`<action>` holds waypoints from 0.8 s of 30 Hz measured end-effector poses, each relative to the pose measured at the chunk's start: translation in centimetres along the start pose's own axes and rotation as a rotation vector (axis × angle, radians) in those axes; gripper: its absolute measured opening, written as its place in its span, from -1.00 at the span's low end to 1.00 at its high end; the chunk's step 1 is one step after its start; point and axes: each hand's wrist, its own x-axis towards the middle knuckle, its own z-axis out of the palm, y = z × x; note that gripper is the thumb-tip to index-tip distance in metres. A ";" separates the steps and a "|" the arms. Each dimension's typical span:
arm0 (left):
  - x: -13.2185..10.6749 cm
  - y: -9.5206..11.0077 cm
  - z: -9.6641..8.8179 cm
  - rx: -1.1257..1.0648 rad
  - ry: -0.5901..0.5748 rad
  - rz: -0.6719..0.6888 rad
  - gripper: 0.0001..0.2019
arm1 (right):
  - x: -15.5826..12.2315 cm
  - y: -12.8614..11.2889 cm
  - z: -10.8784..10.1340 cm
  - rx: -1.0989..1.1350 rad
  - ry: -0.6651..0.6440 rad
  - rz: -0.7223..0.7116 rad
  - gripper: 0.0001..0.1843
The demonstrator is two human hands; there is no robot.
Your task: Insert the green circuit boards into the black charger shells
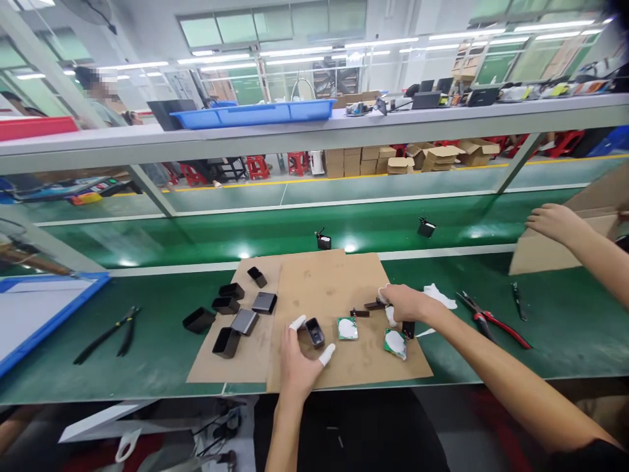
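My left hand point(301, 359), with white finger cots on thumb and forefinger, holds a small black plastic housing point(315, 332) upright on the brown cardboard sheet point(339, 282). Farther right, my right hand point(403, 303) is curled over small dark strip parts point(373, 305) on the same sheet, fingertips pinched on one. Two green circuit boards with white pads point(347, 328) point(396, 343) lie between and below the hands.
Several black housings point(234, 316) lie on the cardboard's left part. Black pliers point(111, 334) lie left, red-handled pliers point(486, 318) right, a white cloth point(439, 295) beside them. Another person's hand point(555, 221) touches a cardboard box point(574, 242) at far right. A blue-edged tray point(39, 314) sits left.
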 end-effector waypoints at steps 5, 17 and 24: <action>-0.5 0.2 -0.6 -0.112 -0.010 -0.015 0.02 | -1.8 0.4 -1.1 0.236 0.182 -0.012 -0.64; -1.2 0.9 -1.4 -0.178 -0.038 -0.120 -0.37 | -5.4 -9.7 7.5 1.369 0.569 -0.207 -0.31; -0.1 -0.5 -6.7 -0.156 0.171 -0.249 -0.41 | -4.7 -15.7 14.7 1.678 0.622 -0.157 -0.49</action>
